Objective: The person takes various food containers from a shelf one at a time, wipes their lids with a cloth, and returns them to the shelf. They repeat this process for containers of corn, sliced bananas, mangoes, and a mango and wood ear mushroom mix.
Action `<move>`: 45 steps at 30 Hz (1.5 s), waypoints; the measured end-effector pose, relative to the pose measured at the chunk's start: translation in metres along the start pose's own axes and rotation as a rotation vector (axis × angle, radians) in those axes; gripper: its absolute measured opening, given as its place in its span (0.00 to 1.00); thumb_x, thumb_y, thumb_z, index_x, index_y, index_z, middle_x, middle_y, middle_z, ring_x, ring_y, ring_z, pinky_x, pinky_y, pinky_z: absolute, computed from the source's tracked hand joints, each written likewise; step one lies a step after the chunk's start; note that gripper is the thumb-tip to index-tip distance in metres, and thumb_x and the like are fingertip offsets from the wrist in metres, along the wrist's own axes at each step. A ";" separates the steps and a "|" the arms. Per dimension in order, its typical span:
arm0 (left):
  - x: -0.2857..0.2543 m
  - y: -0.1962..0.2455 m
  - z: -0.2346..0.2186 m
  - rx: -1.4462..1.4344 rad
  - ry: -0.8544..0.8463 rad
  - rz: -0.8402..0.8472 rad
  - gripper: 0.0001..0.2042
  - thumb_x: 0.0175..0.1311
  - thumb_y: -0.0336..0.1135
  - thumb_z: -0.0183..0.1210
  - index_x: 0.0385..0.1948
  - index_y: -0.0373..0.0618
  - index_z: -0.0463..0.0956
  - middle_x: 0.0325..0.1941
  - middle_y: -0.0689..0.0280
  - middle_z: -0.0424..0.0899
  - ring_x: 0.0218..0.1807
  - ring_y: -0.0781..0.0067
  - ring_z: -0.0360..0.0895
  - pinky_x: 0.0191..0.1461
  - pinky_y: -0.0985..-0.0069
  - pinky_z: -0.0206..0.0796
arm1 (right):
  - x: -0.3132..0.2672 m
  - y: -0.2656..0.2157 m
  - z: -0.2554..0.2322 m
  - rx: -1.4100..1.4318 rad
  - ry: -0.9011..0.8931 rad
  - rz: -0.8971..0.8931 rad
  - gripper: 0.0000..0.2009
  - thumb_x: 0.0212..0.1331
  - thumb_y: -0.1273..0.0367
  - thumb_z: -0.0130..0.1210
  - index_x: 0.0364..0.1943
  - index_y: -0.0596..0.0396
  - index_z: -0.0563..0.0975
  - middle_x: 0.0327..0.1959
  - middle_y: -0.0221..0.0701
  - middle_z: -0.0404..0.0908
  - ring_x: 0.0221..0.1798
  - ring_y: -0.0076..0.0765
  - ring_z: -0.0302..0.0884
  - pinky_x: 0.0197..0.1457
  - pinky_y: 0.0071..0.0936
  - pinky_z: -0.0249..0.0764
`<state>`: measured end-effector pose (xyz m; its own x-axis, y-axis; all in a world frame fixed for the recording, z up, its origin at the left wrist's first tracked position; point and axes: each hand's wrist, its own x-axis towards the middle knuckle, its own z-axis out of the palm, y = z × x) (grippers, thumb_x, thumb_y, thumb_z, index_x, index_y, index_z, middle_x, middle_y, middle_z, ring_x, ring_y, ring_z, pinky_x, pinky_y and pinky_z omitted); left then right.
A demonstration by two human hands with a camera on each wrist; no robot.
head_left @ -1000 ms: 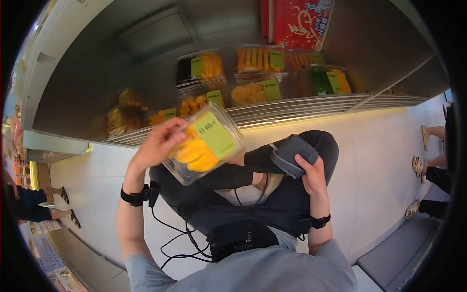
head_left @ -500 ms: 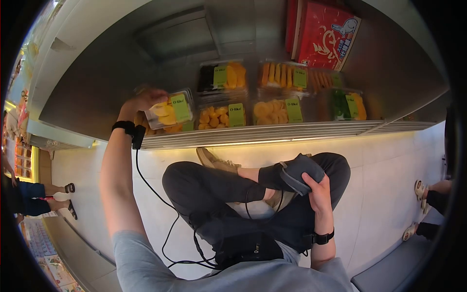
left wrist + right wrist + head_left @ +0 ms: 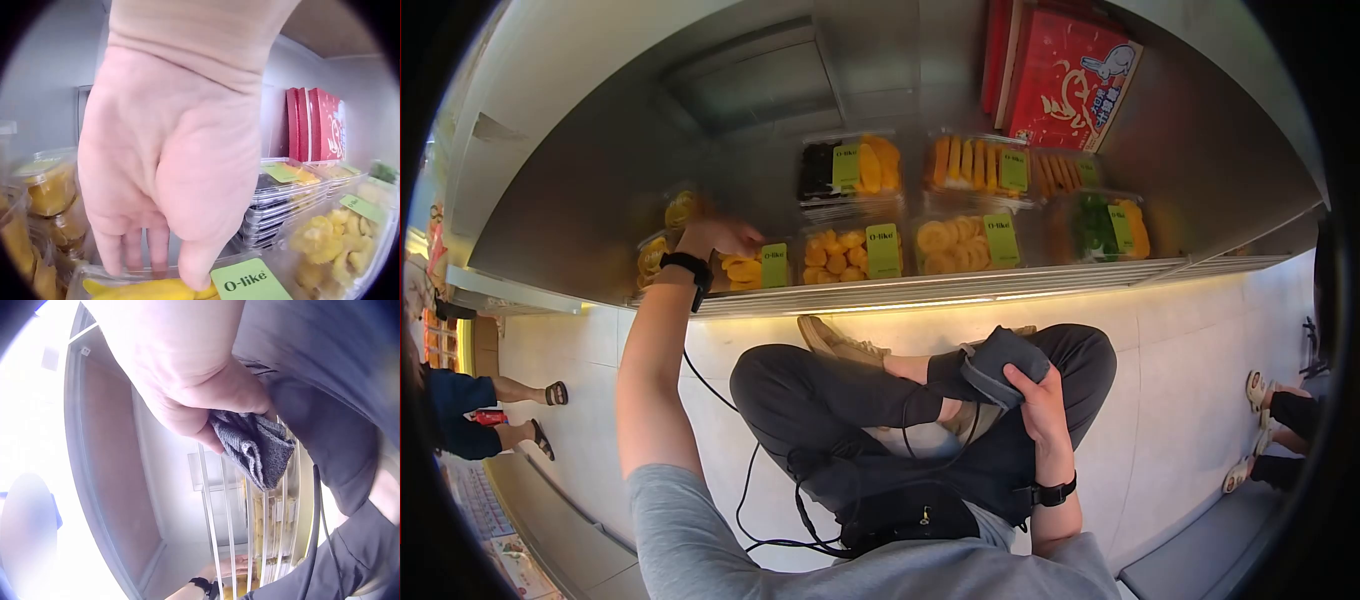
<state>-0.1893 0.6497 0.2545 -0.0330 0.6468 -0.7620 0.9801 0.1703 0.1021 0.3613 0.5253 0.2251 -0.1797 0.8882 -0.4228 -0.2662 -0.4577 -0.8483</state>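
My left hand (image 3: 718,238) is at the left part of the shelf, over a clear plastic box of yellow dried fruit (image 3: 745,272) with a green "O-like" label (image 3: 249,282). In the left wrist view its fingers point straight down at the box's edge, and the thumb tip lies on the lid beside the label. The box sits in the front row. My right hand (image 3: 1043,405) grips a folded dark grey cloth (image 3: 1004,368) above my crossed legs, thumb on top. The right wrist view shows the cloth (image 3: 256,453) bunched between thumb and fingers.
Beside that box stand boxes of orange fruit pieces (image 3: 835,262) and round yellow slices (image 3: 955,247). Behind are stacked boxes with dark and orange fruit (image 3: 820,172). Red cartons (image 3: 1065,85) lean at the back. A slatted rail (image 3: 960,292) edges the shelf. Cables (image 3: 748,490) hang by my left side.
The left hand carried the fruit box from over my lap to the shelf, where it now sits lower in the front row. The right hand keeps its hold on the cloth.
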 end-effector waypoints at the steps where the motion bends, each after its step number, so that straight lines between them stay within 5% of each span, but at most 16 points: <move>1: 0.010 -0.007 0.004 -0.015 -0.033 0.032 0.25 0.62 0.51 0.59 0.58 0.51 0.75 0.58 0.63 0.80 0.61 0.69 0.74 0.65 0.73 0.62 | -0.001 0.001 0.000 0.002 -0.009 0.002 0.16 0.58 0.78 0.60 0.52 0.61 0.75 0.46 0.31 0.81 0.50 0.27 0.78 0.56 0.25 0.72; 3: 0.017 -0.008 0.009 -0.024 -0.058 0.070 0.27 0.60 0.51 0.59 0.59 0.49 0.74 0.58 0.63 0.80 0.59 0.67 0.75 0.63 0.72 0.63 | -0.006 0.002 -0.001 0.006 -0.012 -0.009 0.16 0.58 0.78 0.60 0.52 0.61 0.75 0.47 0.31 0.81 0.50 0.27 0.78 0.56 0.25 0.72; 6: -0.002 0.003 0.015 0.016 0.187 -0.020 0.25 0.63 0.48 0.59 0.61 0.53 0.73 0.60 0.62 0.79 0.59 0.64 0.75 0.64 0.70 0.65 | -0.015 -0.004 -0.005 0.009 -0.027 -0.030 0.17 0.58 0.78 0.60 0.52 0.62 0.75 0.47 0.32 0.81 0.50 0.27 0.78 0.56 0.25 0.72; 8: -0.026 0.021 0.022 -0.370 0.514 0.133 0.21 0.67 0.43 0.56 0.59 0.47 0.73 0.57 0.59 0.79 0.59 0.65 0.76 0.60 0.70 0.68 | -0.020 -0.007 -0.010 0.007 -0.043 -0.038 0.17 0.58 0.77 0.60 0.53 0.62 0.74 0.47 0.32 0.81 0.50 0.27 0.78 0.57 0.25 0.72; 9: -0.042 0.033 0.030 -0.371 0.525 0.134 0.21 0.67 0.43 0.56 0.59 0.47 0.73 0.57 0.59 0.79 0.59 0.65 0.76 0.60 0.70 0.68 | -0.023 -0.008 -0.013 0.028 -0.049 -0.041 0.18 0.58 0.77 0.60 0.53 0.62 0.74 0.47 0.32 0.81 0.50 0.27 0.78 0.56 0.25 0.72; 11: -0.100 0.077 0.046 -0.596 0.909 0.354 0.15 0.69 0.36 0.55 0.54 0.42 0.75 0.52 0.58 0.81 0.55 0.66 0.79 0.56 0.72 0.70 | -0.029 -0.009 -0.019 0.045 -0.057 -0.050 0.18 0.58 0.77 0.60 0.54 0.62 0.74 0.47 0.32 0.81 0.50 0.27 0.78 0.56 0.25 0.72; 14: -0.142 0.103 0.086 -0.683 0.953 0.387 0.11 0.67 0.31 0.57 0.48 0.39 0.78 0.47 0.60 0.83 0.50 0.68 0.81 0.51 0.74 0.72 | -0.036 -0.009 -0.020 0.106 -0.130 -0.060 0.18 0.59 0.75 0.61 0.54 0.62 0.73 0.48 0.32 0.81 0.50 0.26 0.77 0.55 0.24 0.73; 20: -0.178 0.171 0.114 -0.605 0.897 0.448 0.09 0.65 0.30 0.58 0.42 0.37 0.79 0.41 0.60 0.84 0.43 0.69 0.81 0.46 0.74 0.73 | -0.046 -0.010 -0.019 0.123 -0.234 -0.058 0.18 0.60 0.74 0.61 0.54 0.62 0.74 0.48 0.31 0.81 0.51 0.25 0.77 0.55 0.24 0.73; 27: -0.129 0.236 0.035 -0.402 0.847 0.495 0.11 0.62 0.31 0.60 0.43 0.36 0.78 0.38 0.59 0.85 0.41 0.67 0.83 0.48 0.74 0.73 | -0.034 0.007 -0.034 0.160 -0.256 0.001 0.20 0.59 0.74 0.62 0.56 0.62 0.73 0.50 0.31 0.80 0.52 0.25 0.76 0.56 0.25 0.72; 32: -0.002 0.168 -0.047 -0.266 0.841 0.231 0.22 0.59 0.43 0.64 0.48 0.34 0.76 0.46 0.51 0.84 0.50 0.54 0.81 0.52 0.68 0.73 | -0.024 0.011 -0.039 0.159 -0.243 0.050 0.21 0.59 0.74 0.62 0.57 0.62 0.72 0.50 0.31 0.80 0.53 0.26 0.76 0.58 0.26 0.72; 34: 0.041 0.138 -0.063 -0.040 0.689 -0.151 0.32 0.57 0.54 0.65 0.52 0.32 0.74 0.58 0.45 0.76 0.60 0.49 0.74 0.57 0.64 0.70 | -0.018 0.014 -0.041 0.162 -0.240 0.070 0.22 0.59 0.74 0.62 0.58 0.62 0.72 0.51 0.31 0.80 0.53 0.26 0.76 0.58 0.26 0.72; 36: 0.111 0.085 -0.041 -0.024 0.827 -0.152 0.36 0.56 0.62 0.59 0.50 0.31 0.76 0.53 0.46 0.79 0.58 0.51 0.76 0.57 0.62 0.70 | -0.011 0.013 -0.041 0.156 -0.230 0.097 0.23 0.59 0.74 0.62 0.59 0.62 0.71 0.51 0.32 0.79 0.54 0.27 0.75 0.59 0.26 0.72; 38: 0.123 0.078 -0.036 -0.009 0.960 -0.147 0.41 0.56 0.70 0.54 0.48 0.30 0.77 0.49 0.48 0.83 0.56 0.53 0.78 0.56 0.60 0.70 | -0.007 0.010 -0.041 0.154 -0.226 0.118 0.23 0.59 0.74 0.62 0.59 0.61 0.71 0.51 0.31 0.79 0.54 0.27 0.75 0.59 0.26 0.72; 41: 0.122 0.085 -0.036 -0.299 0.556 -0.300 0.46 0.48 0.73 0.59 0.49 0.29 0.76 0.51 0.48 0.82 0.56 0.51 0.79 0.57 0.62 0.71 | 0.000 0.008 -0.036 0.152 -0.222 0.145 0.22 0.59 0.74 0.62 0.59 0.61 0.72 0.51 0.31 0.80 0.54 0.27 0.75 0.59 0.26 0.72; 44: 0.120 0.086 -0.030 -0.553 0.445 -0.242 0.47 0.40 0.73 0.65 0.49 0.30 0.77 0.50 0.48 0.83 0.53 0.49 0.80 0.56 0.63 0.73 | 0.003 0.009 -0.032 0.121 -0.205 0.166 0.22 0.59 0.74 0.62 0.58 0.61 0.72 0.51 0.31 0.80 0.53 0.26 0.76 0.58 0.26 0.72; 45: 0.127 0.082 -0.026 -0.607 0.489 -0.267 0.43 0.41 0.70 0.68 0.47 0.33 0.78 0.46 0.54 0.84 0.47 0.57 0.81 0.50 0.63 0.73 | 0.004 0.010 -0.032 0.108 -0.207 0.165 0.22 0.59 0.75 0.62 0.58 0.61 0.72 0.51 0.31 0.80 0.53 0.26 0.76 0.58 0.26 0.72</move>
<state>-0.1185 0.7647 0.1825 -0.4686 0.7545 -0.4595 0.6557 0.6456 0.3914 0.3877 0.5254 0.2044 -0.4155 0.7791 -0.4694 -0.3144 -0.6072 -0.7297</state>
